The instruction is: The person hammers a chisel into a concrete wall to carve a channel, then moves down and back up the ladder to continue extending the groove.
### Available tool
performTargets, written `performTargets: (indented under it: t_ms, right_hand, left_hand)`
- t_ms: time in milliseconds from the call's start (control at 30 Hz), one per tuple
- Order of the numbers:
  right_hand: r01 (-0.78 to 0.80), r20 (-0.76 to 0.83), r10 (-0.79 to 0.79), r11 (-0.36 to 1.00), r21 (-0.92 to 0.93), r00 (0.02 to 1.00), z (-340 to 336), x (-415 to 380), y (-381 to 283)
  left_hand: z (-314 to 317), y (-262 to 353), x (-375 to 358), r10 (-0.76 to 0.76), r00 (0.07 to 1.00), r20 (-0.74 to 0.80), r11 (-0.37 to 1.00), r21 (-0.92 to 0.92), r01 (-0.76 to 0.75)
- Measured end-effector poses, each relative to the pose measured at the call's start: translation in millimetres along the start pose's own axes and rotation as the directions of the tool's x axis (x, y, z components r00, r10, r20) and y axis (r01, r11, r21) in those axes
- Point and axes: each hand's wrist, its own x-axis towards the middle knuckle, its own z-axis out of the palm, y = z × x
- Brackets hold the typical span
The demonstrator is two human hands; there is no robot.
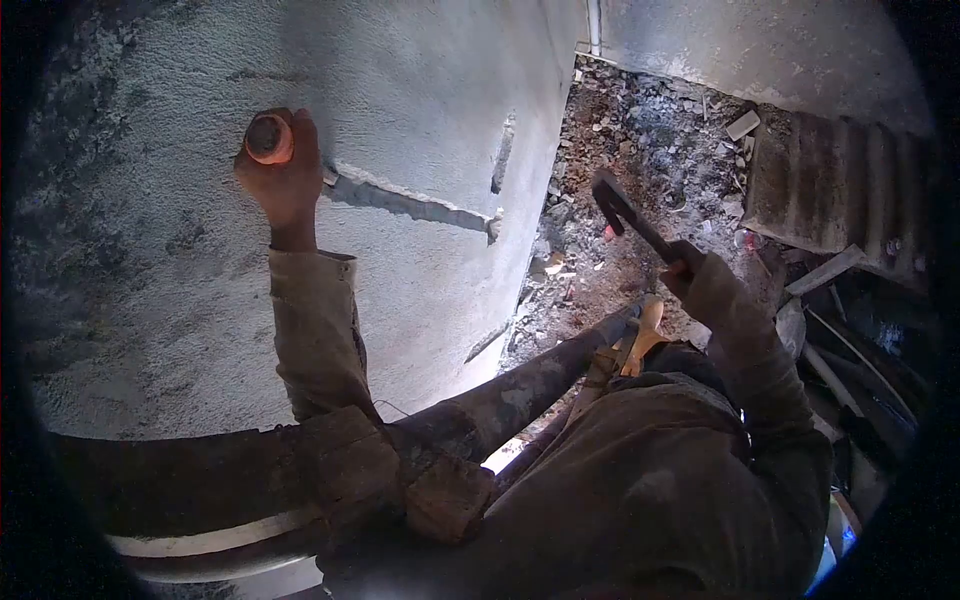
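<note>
My left hand is closed around the orange grip of a chisel, held up against the rough grey wall. The chisel's tip is hidden behind my hand. From beside that hand a chased groove runs across the plaster to the right. A shorter slot is cut nearer the wall's edge. My right hand grips the handle of a hammer, raised away from the wall with its head apart from the chisel.
Dark poles and a wooden block lie close against my body. Far below, rubble covers the ground. A corrugated sheet and loose boards are at the right.
</note>
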Motion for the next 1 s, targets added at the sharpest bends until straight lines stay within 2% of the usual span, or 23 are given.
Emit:
performTargets:
  t_ms: [67, 200, 267, 300, 367, 433, 500, 533, 567, 600, 633, 700, 733, 800, 833, 867, 900, 933, 1000]
  right_hand:
    - [0.03, 0.045, -0.036, 0.99, 0.135, 0.998, -12, 11, -34]
    - [0.149, 0.08, -0.16, 0.98, 0.129, 0.984, -34, 31, -91]
    - [0.262, -0.056, -0.259, 0.963, 0.063, 0.964, -41, 41, -116]
    - [0.264, -0.058, -0.261, 0.962, 0.062, 0.964, -45, 44, -129]
    - [0.34, -0.056, -0.34, 0.94, -0.001, 0.939, -53, 50, -154]
    - [0.475, -0.084, -0.474, 0.88, -0.016, 0.876, -59, 52, -175]
    - [0.635, -0.194, -0.648, 0.761, -0.13, 0.737, -68, 55, -201]
    - [0.633, -0.198, -0.646, 0.763, -0.133, 0.737, -70, 61, -212]
    - [0.715, -0.331, -0.771, 0.633, -0.297, 0.544, -72, 69, -222]
    - [0.735, -0.413, -0.858, 0.488, -0.47, 0.306, -74, 73, -231]
    - [0.733, -0.415, -0.859, 0.486, -0.476, 0.3, -73, 71, -238]
    - [0.667, -0.229, -0.906, 0.418, -0.617, 0.357, -71, 64, -250]
    - [0.693, -0.2, -0.919, 0.388, -0.607, 0.34, -59, 65, -250]
    - [0.485, -0.016, -0.984, 0.101, -0.869, 0.177, -60, 65, -238]
    - [0.475, -0.02, -0.985, 0.102, -0.874, 0.174, -59, 66, -238]
    - [0.646, -0.096, -0.978, 0.195, -0.738, 0.185, -58, 70, -241]
    - [0.787, -0.16, -0.964, 0.264, -0.558, 0.21, -59, 73, -243]
    - [0.787, -0.154, -0.966, 0.26, -0.559, 0.209, -66, 68, -248]
    - [0.481, -0.17, -0.975, 0.217, -0.849, 0.14, -85, 53, -261]
  left_hand:
    - [0, -5, -1, -0.062, 0.998, 0.002, 0.991, -0.12, 0.062]
    - [-2, -9, -2, -0.041, 0.999, 0.017, 0.997, -0.067, 0.042]
    - [-3, -20, -3, -0.077, 0.996, 0.045, 0.965, -0.246, 0.086]
    - [-3, -17, -4, -0.075, 0.996, 0.043, 0.966, -0.246, 0.084]
    - [-2, 4, 0, -0.098, 0.995, 0.013, 0.994, -0.042, 0.098]
    - [-2, 9, 3, -0.028, 1.0, -0.014, 0.999, -0.015, 0.028]
    - [0, 15, 3, 0.035, 0.999, -0.034, 0.999, 0.008, -0.035]
    - [1, 19, 3, 0.0, 0.999, -0.048, 1.0, -0.022, -0.001]
    - [2, 22, 5, -0.033, 0.997, -0.064, 0.998, -0.052, 0.03]
    - [2, 21, 5, -0.028, 0.997, -0.068, 0.998, -0.054, 0.025]
    - [2, 18, 4, -0.012, 0.997, -0.075, 0.997, -0.077, 0.007]
    - [2, 17, 5, 0.008, 0.996, -0.088, 0.995, -0.102, -0.017]
    - [1, 19, 5, -0.016, 0.997, -0.079, 0.995, -0.101, 0.007]
    - [3, 19, 4, -0.031, 0.997, -0.075, 0.994, -0.104, 0.023]
    - [5, 17, 5, 0.058, 0.989, -0.135, 0.996, -0.065, -0.067]
    - [7, 16, 8, 0.148, 0.97, -0.194, 0.988, -0.021, -0.155]
    - [3, 16, 6, 0.055, 0.992, -0.112, 0.996, -0.061, -0.062]
    - [4, 13, 5, 0.051, 0.992, -0.117, 0.996, -0.063, -0.059]
    - [4, 3, 3, 0.034, 0.993, -0.117, 0.997, -0.066, -0.042]
